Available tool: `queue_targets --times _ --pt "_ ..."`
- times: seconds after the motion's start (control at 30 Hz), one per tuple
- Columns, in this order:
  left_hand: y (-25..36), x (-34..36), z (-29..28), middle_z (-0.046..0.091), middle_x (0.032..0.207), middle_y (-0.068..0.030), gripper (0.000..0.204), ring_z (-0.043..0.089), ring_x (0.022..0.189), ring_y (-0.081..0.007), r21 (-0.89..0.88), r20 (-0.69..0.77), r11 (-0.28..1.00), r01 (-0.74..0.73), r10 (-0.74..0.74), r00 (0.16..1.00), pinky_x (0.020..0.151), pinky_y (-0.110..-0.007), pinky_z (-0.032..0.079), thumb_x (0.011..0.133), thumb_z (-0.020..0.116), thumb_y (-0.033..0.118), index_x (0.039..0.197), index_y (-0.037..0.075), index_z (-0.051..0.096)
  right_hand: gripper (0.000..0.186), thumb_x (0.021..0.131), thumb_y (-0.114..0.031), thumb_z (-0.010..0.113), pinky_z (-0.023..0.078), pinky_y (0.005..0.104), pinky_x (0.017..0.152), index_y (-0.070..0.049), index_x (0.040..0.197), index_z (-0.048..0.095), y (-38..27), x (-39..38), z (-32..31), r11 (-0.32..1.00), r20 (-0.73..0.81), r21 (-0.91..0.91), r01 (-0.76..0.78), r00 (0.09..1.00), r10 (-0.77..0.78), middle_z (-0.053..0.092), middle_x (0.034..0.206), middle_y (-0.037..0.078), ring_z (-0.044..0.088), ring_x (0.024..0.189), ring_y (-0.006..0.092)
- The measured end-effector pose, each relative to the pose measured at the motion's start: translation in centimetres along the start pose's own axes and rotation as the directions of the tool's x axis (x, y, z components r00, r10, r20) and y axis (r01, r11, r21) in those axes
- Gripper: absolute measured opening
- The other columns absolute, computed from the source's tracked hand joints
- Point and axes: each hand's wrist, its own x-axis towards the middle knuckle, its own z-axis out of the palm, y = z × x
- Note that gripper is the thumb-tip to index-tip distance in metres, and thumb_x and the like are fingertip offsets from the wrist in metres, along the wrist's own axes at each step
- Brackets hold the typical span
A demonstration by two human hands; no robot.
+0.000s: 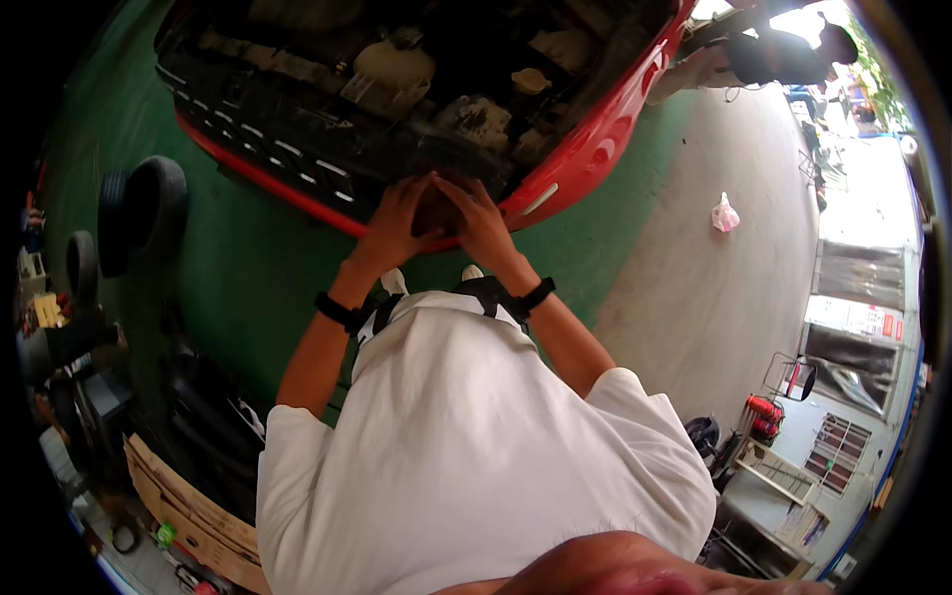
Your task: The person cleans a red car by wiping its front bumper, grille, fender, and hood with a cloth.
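Observation:
Both hands meet at the front edge of a red car whose engine bay lies uncovered. My left hand curves inward, its fingertips close to those of my right hand. Between them is a dark, reddish-brown patch; shadow hides whether this is a separate part or the bumper itself. The fingers of both hands bend around it, against the black front trim. A dark band circles each wrist.
Several black tyres stand on the green floor at left. Flattened cardboard lies at lower left. A pink-and-white plastic bag rests on the concrete at right. Another person is beyond the car at upper right. Shelving lines the lower right.

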Motion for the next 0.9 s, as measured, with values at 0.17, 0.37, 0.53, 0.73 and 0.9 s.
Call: queue_targets --times 0.17,0.37,0.53,0.73,0.9 --pt "-5.5 2.9 -1.6 0.047 0.144 -0.0223 0.086 0.047 0.134 -0.0443 0.093 -0.107 0.993 0.066 -0.056 0.993 0.108 -0.05 0.046 0.078 0.082 0.019 0.152 0.009 0.039 0.079 0.073 0.016 0.054 0.047 0.0521 0.104 -0.018 0.145 0.055 0.0 4.1 4.3 0.987 -0.109 -0.15 0.062 0.991 -0.079 0.049 0.137 0.026 0.049 0.124 0.0477" --pt "-5.0 7.1 6.2 0.043 0.148 -0.0312 0.083 0.042 0.137 -0.0492 0.182 0.043 0.983 -0.019 0.011 0.999 0.114 -0.052 0.04 0.08 0.077 0.02 0.148 -0.007 0.038 0.076 0.073 0.014 0.057 0.045 0.0489 0.107 -0.016 0.142 0.058 1.3 1.0 1.5 0.928 -0.207 -0.331 -0.173 0.972 0.107 0.052 0.134 0.023 0.05 0.125 0.0454" --pt "-0.9 5.9 9.2 0.036 0.153 -0.0358 0.094 0.037 0.141 -0.052 0.431 0.164 0.895 -0.117 0.05 0.985 0.119 -0.055 0.03 0.081 0.076 0.042 0.15 -0.009 0.037 0.069 0.076 0.014 0.056 0.047 0.0499 0.104 -0.013 0.139 0.06 2.5 -2.7 -0.8 0.948 -0.356 -0.227 -0.223 0.925 0.132 0.056 0.132 0.018 0.055 0.124 0.0417" --pt "-1.1 5.0 6.5 0.034 0.158 -0.0301 0.095 0.036 0.144 -0.0444 0.725 0.243 0.681 -0.102 -0.114 0.963 0.12 -0.053 0.021 0.086 0.069 0.049 0.154 -0.007 0.034 0.077 0.079 -0.004 0.065 0.039 0.0506 0.115 -0.008 0.152 0.04 1.2 -1.3 1.0 0.918 -0.088 -0.364 -0.16 0.987 0.137 0.046 0.148 0.026 0.041 0.139 0.0464" --pt "-3.3 5.7 3.4 0.043 0.152 -0.0262 0.095 0.042 0.138 -0.0406 0.737 0.184 0.675 -0.034 -0.152 0.971 0.116 -0.052 0.027 0.081 0.074 0.048 0.151 -0.006 0.04 0.08 0.082 -0.015 0.068 0.038 0.0527 0.116 -0.008 0.154 0.035 0.4 0.9 2.0 0.855 -0.063 -0.468 -0.221 0.974 0.218 0.042 0.151 0.031 0.036 0.141 0.0517"
